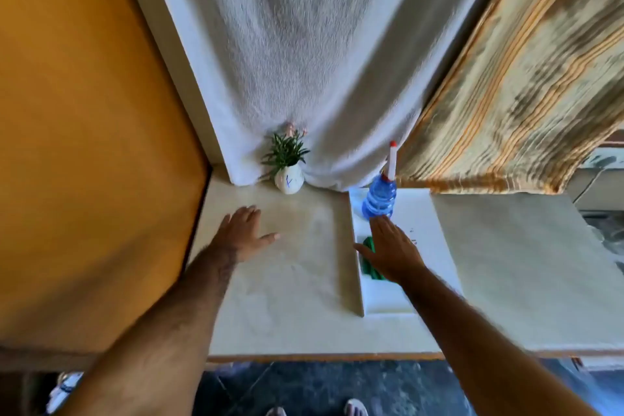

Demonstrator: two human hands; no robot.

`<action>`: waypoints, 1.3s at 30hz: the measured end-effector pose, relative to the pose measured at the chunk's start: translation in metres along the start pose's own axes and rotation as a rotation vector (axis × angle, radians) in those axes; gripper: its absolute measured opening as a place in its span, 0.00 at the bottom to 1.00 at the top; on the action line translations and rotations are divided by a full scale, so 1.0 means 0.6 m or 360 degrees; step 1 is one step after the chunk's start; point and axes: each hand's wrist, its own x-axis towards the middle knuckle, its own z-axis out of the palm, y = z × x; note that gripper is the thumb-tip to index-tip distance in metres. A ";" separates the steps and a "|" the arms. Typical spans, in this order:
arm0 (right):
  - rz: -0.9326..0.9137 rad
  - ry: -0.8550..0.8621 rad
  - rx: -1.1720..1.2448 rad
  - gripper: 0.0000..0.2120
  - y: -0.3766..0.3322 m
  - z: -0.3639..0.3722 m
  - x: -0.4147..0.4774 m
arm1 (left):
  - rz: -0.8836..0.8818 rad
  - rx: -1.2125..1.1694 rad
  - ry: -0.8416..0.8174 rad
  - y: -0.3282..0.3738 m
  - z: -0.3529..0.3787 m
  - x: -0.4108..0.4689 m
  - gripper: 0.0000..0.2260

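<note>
My left hand [243,236] is stretched out flat, palm down, over the beige tabletop [297,280], holding nothing. My right hand [391,248] is also flat with straight fingers, above a green object [368,258] that lies in a white tray [388,304]; the hand hides most of it. A blue spray bottle [379,199] with a white and red nozzle stands at the tray's far end, just beyond my right fingertips. Whether either hand touches anything beneath it cannot be told.
A small potted plant [287,165] in a white pot stands at the back. Behind it hang a white curtain [304,61] and a striped beige curtain [513,78]. An orange wall [84,145] borders the left. The table's front edge [320,356] is close to me, with dark floor below.
</note>
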 end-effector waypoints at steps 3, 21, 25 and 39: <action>0.0170 -0.0127 0.0039 0.41 0.019 0.051 -0.027 | -0.0098 0.0026 -0.0197 -0.015 0.072 -0.007 0.41; 0.0681 0.0545 0.0766 0.36 0.040 0.095 0.049 | -0.0007 0.0149 0.0380 -0.086 0.272 -0.004 0.40; 0.0791 0.0787 0.1222 0.46 0.069 0.032 0.139 | 0.0016 0.0159 0.0422 -0.088 0.278 0.000 0.40; 0.0651 0.0855 0.1828 0.15 0.062 -0.019 0.234 | -0.0030 0.0141 0.0437 -0.096 0.290 0.002 0.40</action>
